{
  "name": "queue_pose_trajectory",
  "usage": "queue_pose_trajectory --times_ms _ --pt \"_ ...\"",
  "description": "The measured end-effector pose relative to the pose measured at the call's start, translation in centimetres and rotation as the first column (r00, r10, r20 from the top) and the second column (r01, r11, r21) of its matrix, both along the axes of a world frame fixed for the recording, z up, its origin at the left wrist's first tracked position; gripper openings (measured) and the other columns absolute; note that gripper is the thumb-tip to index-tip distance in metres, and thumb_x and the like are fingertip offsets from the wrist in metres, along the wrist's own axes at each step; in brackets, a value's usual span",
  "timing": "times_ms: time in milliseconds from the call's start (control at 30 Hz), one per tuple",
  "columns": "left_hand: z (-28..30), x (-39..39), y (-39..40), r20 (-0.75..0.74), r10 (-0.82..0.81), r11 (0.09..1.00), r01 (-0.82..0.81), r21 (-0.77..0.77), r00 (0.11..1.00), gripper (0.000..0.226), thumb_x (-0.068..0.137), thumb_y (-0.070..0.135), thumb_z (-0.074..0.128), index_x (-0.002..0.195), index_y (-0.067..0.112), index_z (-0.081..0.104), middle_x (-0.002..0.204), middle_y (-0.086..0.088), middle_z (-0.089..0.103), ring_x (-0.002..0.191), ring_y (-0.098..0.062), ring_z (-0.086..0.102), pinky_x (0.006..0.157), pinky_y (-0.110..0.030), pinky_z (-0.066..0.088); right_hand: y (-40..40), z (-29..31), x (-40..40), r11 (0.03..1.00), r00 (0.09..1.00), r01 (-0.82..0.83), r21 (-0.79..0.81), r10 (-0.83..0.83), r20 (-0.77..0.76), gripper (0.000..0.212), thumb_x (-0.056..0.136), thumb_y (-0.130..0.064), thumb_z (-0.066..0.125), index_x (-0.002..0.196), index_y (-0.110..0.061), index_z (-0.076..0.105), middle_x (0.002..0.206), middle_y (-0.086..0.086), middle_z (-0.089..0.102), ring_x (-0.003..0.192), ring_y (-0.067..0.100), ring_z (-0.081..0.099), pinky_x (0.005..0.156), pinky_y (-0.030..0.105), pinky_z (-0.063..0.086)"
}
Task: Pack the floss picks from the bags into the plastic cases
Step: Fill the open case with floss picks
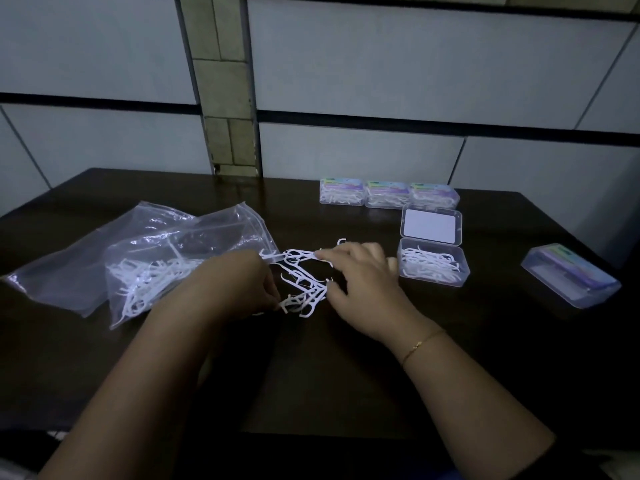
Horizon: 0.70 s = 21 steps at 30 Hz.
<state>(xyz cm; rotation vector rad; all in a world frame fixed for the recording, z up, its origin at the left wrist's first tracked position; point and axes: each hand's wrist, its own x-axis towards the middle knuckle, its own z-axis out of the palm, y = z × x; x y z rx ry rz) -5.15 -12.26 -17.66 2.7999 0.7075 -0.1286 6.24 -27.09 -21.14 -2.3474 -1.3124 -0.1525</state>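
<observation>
Both forearms reach forward over the dark desk (346, 393), and between them lies the loose pile of floss picks (301, 282), which I take as the landmark. Left of the pile is the left hand (242, 285); its fingers are curled down at the pile's edge, but whether its grip has closed on any pick I cannot tell, because the fingertips are hidden. Right of the pile is the right hand (360, 282), fingers spread and bent over the picks, touching them; I see no clear pinch there either.

The picks look very light, thin and stiff, with small hooked ends, so I judge they will tangle and slide on the smooth desk. It seems best to gather several together by the handles, side by side, not one by one.

Further left of the pile lies a clear bag (156, 258) with more picks inside. Just right of the pile, beyond the right hand, stands the open case (433, 266), partly filled, its lid (431, 226) folded back. Behind the pile to the right are three closed cases (388, 194), and far right one more closed case (571, 275).
</observation>
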Motion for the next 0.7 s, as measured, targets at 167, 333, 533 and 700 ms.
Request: queue_pose_trajectory --times_ms 167,333,533,700 --pt "-0.2 0.0 -0.4 -0.051 0.035 0.998 -0.037 -0.051 0.998 0.017 0.075 0.032 0.074 0.062 0.033 0.063 0.076 0.015 0.065 0.076 -0.004 0.060 0.076 -0.026 0.051 -0.8 0.3 0.7 0.996 0.995 0.088 0.027 -0.086 -0.056 0.042 0.092 -0.028 0.049 0.133 -0.039 0.045 0.135 -0.012 0.042 0.126 0.010 0.022 0.102 0.035 0.019" --pt "0.0 -0.1 -0.9 -0.052 0.015 0.999 -0.017 -0.036 0.999 0.016 0.074 0.034 0.074 0.062 0.033 0.064 0.075 0.013 0.066 0.074 -0.003 0.060 0.075 -0.026 0.052 -1.7 0.9 0.8 0.992 0.991 0.113 0.060 -0.109 -0.076 0.040 0.093 -0.029 0.049 0.132 -0.038 0.047 0.134 -0.012 0.043 0.126 0.009 0.023 0.092 0.029 0.018" --pt "1.1 -0.2 -1.0 0.112 -0.025 0.983 0.045 -0.176 0.993 0.011 0.077 0.031 0.074 0.069 0.030 0.067 0.072 0.013 0.068 0.068 0.002 0.062 0.063 -0.013 0.049 -4.4 2.6 2.2 0.958 0.968 0.241 0.156 -0.226 -0.106 0.037 0.093 -0.030 0.052 0.129 -0.038 0.050 0.136 -0.013 0.043 0.127 0.008 0.023 0.095 0.028 0.017" --pt "3.2 2.4 -2.6 0.191 -0.110 0.950 0.159 -0.268 0.975 0.008 0.081 0.026 0.071 0.085 0.032 0.069 0.072 0.020 0.067 0.065 0.011 0.062 0.054 -0.005 0.045 -7.9 3.5 5.3 0.836 0.866 0.486 0.254 -0.424 -0.264 0.033 0.093 -0.024 0.054 0.126 -0.031 0.055 0.137 -0.004 0.046 0.131 0.017 0.027 0.106 0.039 0.021"
